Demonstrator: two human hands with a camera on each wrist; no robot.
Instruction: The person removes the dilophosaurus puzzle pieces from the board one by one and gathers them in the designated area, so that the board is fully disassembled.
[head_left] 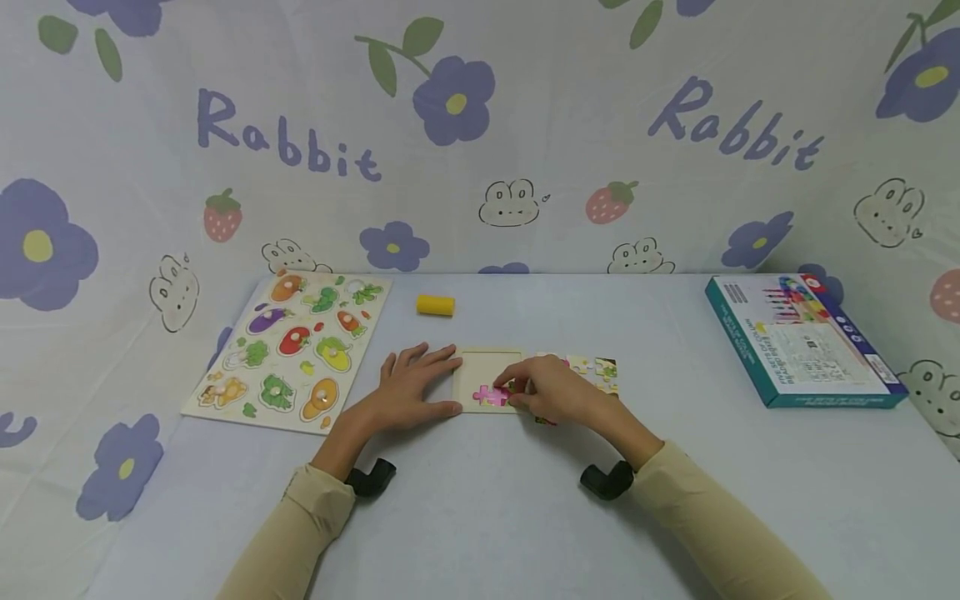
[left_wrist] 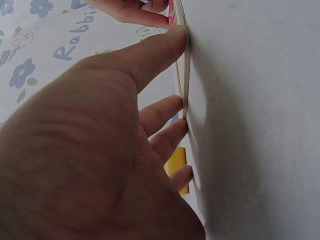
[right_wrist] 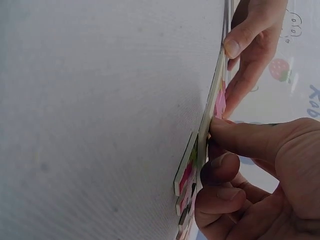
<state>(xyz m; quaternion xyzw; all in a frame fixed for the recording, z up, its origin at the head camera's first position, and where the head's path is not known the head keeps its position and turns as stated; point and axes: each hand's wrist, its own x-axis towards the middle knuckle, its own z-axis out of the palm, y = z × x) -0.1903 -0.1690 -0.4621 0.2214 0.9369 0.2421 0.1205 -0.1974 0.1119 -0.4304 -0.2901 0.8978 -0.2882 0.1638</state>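
A shallow wooden puzzle tray (head_left: 483,367) lies on the table between the hands, with pink jigsaw pieces (head_left: 489,396) along its near side. My left hand (head_left: 408,390) rests beside the tray, thumb and fingertips touching its left edge, the fingers fairly straight. Over the tray's right part, my right hand (head_left: 551,387) pinches a puzzle piece with thumb and curled fingers; the hand largely hides that piece. Loose puzzle pieces (head_left: 606,369) lie right of the tray, partly under the right hand. In the right wrist view, the right thumb (right_wrist: 245,136) touches the tray's edge near pink pieces.
A vegetable peg board (head_left: 300,367) lies at the left. Behind the tray is a yellow cylinder (head_left: 436,305). A flat teal-edged box (head_left: 802,342) sits at the right, and a printed cloth (head_left: 570,100) hangs behind the table.
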